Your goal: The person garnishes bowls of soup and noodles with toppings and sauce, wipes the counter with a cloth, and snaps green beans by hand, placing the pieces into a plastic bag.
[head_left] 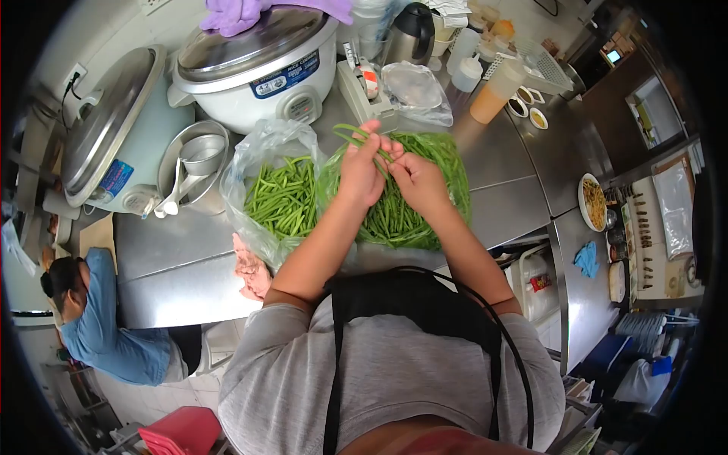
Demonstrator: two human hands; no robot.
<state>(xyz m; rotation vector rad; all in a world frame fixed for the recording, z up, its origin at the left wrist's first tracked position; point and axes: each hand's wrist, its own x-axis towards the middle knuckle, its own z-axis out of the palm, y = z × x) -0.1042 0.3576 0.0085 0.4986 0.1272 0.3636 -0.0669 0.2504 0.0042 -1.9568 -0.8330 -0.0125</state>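
Observation:
Long green beans (350, 134) are gripped in my left hand (362, 168), their ends sticking out past the fingers. My right hand (418, 182) pinches at the near end of the same beans, close beside the left. Both hands are over a green plastic bag (459, 199) full of long whole green beans (394, 216). To its left, a clear plastic bag (236, 199) stands open with shorter bean pieces (282, 196) inside. How many beans my fingers hold is hard to make out.
Behind the bags are a white rice cooker (250, 87), a metal pot (193, 163) with scoops and a tape dispenser (368, 98). A pink cloth (250, 267) lies at the counter's front edge. Another person (121, 326) in blue is at the left.

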